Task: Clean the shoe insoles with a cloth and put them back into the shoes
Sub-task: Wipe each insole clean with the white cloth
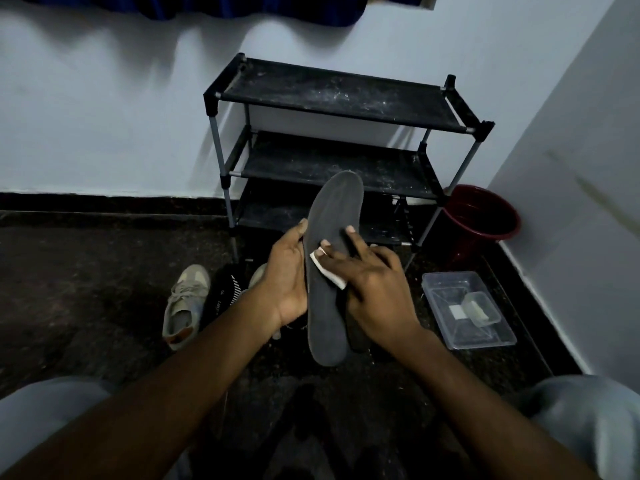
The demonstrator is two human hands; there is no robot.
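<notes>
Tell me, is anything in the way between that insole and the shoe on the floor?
Nothing visible blocks it. The insole is up in the air, gripped by the left hand while the right hand presses the cloth on it. The shoe lies left of it, its opening uncovered.

My 2 forearms reach forward. My left hand (286,276) curls round the insole (334,206); my right hand's (379,284) straight, spread fingers (352,239) press the cloth (330,276).

Single head-worn wide-angle view, looking forward and down, close above the insole (323,320), facing a rack (332,95) against the wall (104,116).
</notes>
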